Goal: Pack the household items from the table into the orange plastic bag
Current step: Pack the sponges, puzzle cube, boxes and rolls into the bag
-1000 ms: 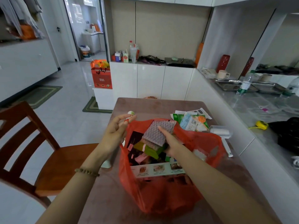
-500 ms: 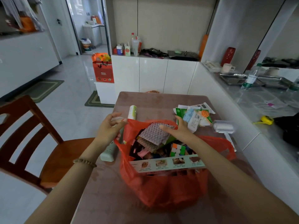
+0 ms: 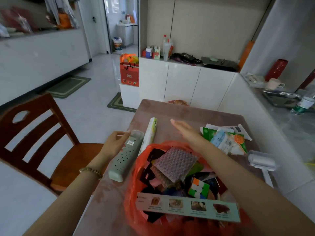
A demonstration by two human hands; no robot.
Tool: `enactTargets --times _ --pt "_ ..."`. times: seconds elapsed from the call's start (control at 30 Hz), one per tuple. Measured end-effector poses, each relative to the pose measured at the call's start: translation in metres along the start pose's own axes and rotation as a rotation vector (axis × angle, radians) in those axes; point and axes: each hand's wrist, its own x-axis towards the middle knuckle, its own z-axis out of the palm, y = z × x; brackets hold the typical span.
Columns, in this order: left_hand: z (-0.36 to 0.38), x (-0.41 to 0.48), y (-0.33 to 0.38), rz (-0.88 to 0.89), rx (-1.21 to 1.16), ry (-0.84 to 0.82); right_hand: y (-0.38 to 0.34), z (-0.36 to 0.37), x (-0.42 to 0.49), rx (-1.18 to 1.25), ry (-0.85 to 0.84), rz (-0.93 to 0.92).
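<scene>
The orange plastic bag (image 3: 134, 178) stands open on the brown table (image 3: 196, 113), stuffed with a grey textured sponge cloth (image 3: 175, 162), a long pale box (image 3: 187, 208) and a colour cube (image 3: 198, 187). My left hand (image 3: 117, 142) curls around the top of a pale green perforated case (image 3: 126, 157) lying left of the bag. Beside that case lies a white roll (image 3: 150, 132). My right hand (image 3: 187, 133) hovers flat and empty above the table beyond the bag, fingers stretched toward the roll.
Green and white packets (image 3: 225, 138) and a white lint roller (image 3: 261, 163) lie right of the bag. A wooden chair (image 3: 40, 133) stands at the table's left edge. White cabinets (image 3: 184, 82) with bottles stand behind, and a grey counter (image 3: 289, 120) runs along the right.
My right hand left the sponge cloth in the bag and rose forward over the table. My left hand let go of the bag's rim and went to the green case.
</scene>
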Motion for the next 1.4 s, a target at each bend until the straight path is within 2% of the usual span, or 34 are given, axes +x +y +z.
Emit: enactTargets --times 0.1,0.27,0.5,0.57,0.7,0.83,1.0,1.17,1.27,1.4 --pt "0.007 0.023 -0.024 -0.084 0.104 -0.011 0.002 0.014 0.040 0.107 -0.125 0.105" --pt "0.014 0.076 -0.065 -0.234 0.191 -0.130 0.022 0.051 0.105 0.194 -0.199 0.305" --pt "0.031 0.129 -0.102 -0.335 0.272 -0.380 0.044 0.101 0.166 0.062 -0.364 0.580" --pt "0.032 0.137 -0.112 -0.372 0.301 -0.371 0.059 0.111 0.189 0.048 -0.356 0.623" --pt "0.040 0.150 -0.129 -0.403 0.316 -0.369 0.069 0.128 0.203 -0.019 -0.237 0.657" --pt "0.048 0.141 -0.125 -0.373 0.374 -0.274 0.083 0.137 0.208 -0.053 -0.157 0.639" --pt "0.058 0.125 -0.122 -0.331 0.526 -0.173 0.078 0.138 0.202 -0.001 -0.177 0.653" --pt "0.036 0.135 -0.114 -0.299 0.167 -0.215 0.062 0.133 0.197 0.319 -0.172 0.665" --pt "0.012 0.146 -0.101 -0.377 -0.188 -0.300 0.042 0.129 0.192 0.434 -0.192 0.561" --pt "-0.021 0.156 -0.056 -0.280 -0.432 -0.321 -0.008 0.106 0.172 0.465 -0.218 0.387"
